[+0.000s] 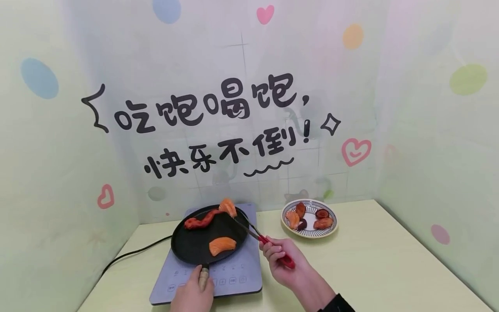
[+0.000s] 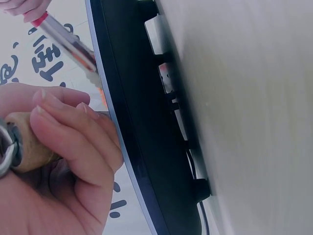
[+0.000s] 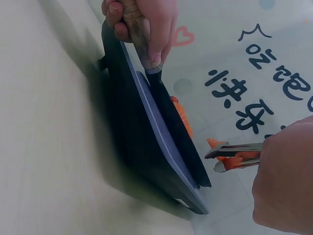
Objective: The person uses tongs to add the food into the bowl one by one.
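My left hand (image 1: 192,292) grips the wooden handle (image 1: 203,278) of a flat black frying pan (image 1: 195,247). In the left wrist view, the fingers (image 2: 73,142) curl round that handle. My right hand (image 1: 282,262) holds red-handled metal tongs (image 1: 252,233), whose tips reach an orange salmon-like slice (image 1: 228,207) at the pan's far right rim. Seen from the right wrist, orange food (image 3: 232,161) lies between the tong arms. Another orange slice (image 1: 222,245) lies at the pan's near right, and a long red, wrinkled piece of food (image 1: 202,220) lies along its far side.
Under the pan is a flat induction cooker (image 1: 239,288) with touch keys along its front. A patterned plate (image 1: 334,231) with several food pieces stands right of it. A black cord (image 1: 136,251) runs left; a printed backdrop (image 1: 249,186) rises behind the table (image 1: 370,268).
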Motion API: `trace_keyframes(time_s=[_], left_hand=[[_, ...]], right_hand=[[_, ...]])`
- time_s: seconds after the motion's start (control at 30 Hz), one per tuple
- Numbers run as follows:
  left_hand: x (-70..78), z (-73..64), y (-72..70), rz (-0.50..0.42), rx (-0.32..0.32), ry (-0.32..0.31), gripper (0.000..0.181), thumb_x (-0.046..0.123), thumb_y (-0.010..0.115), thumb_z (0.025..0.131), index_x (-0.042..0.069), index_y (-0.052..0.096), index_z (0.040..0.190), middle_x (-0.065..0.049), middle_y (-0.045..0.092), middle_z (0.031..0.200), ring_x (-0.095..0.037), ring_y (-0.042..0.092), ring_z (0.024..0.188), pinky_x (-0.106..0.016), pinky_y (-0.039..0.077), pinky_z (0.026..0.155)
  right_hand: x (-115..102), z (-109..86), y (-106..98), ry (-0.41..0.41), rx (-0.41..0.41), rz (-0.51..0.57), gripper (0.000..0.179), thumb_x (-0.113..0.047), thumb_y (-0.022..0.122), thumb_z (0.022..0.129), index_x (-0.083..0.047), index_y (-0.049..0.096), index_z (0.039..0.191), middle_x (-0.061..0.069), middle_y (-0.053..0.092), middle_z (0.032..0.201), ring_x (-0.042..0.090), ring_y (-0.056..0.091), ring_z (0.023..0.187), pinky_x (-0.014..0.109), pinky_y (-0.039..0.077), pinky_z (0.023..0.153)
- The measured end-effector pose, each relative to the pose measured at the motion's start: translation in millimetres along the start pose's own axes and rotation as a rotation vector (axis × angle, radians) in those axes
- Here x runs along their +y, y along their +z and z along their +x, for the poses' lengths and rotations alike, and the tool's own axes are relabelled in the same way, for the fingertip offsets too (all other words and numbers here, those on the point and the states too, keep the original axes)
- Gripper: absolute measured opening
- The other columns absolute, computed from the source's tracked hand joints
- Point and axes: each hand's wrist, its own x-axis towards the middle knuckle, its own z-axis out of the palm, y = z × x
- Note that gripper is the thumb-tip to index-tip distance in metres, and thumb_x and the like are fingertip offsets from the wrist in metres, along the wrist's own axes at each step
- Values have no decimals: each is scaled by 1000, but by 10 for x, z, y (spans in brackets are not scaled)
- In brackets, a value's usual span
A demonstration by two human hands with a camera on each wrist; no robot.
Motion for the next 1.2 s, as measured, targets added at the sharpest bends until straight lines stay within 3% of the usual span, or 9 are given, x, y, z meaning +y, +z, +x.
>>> trace_keyframes(time_s=[0.17, 0.4, 0.87, 1.2], left_hand=[[-20, 8, -16, -1, 6, 0, 65, 34, 63, 101, -6, 50, 150, -34, 71, 115, -38, 71, 87, -55, 57, 81], [-38, 15, -5, 8, -8, 8, 64, 35, 62, 101, -7, 51, 149, -34, 71, 118, -45, 72, 94, -57, 57, 85], [-22, 1, 2, 2, -1, 7, 65, 34, 63, 100, -7, 50, 149, -34, 71, 117, -41, 72, 91, -55, 57, 81], [0, -18, -9, -4, -4, 3, 65, 34, 63, 101, -7, 49, 150, -35, 70, 118, -37, 71, 87, -55, 57, 81]], right_hand=[[21, 48, -33, -7, 13, 32, 23, -17, 32, 115, 3, 44, 115, -2, 54, 73, -3, 50, 51, 1, 35, 52], [78, 74, -64, 24, 4, 61, 23, -16, 33, 115, 4, 44, 116, -1, 55, 73, -3, 52, 52, 2, 37, 53], [132, 116, -64, -5, 1, -2, 34, -25, 38, 116, 6, 46, 124, -2, 55, 77, -3, 52, 61, 2, 40, 58], [-70, -55, 92, -42, -67, -4, 39, -28, 39, 116, 8, 45, 130, 1, 57, 82, -1, 52, 59, 3, 40, 56]])
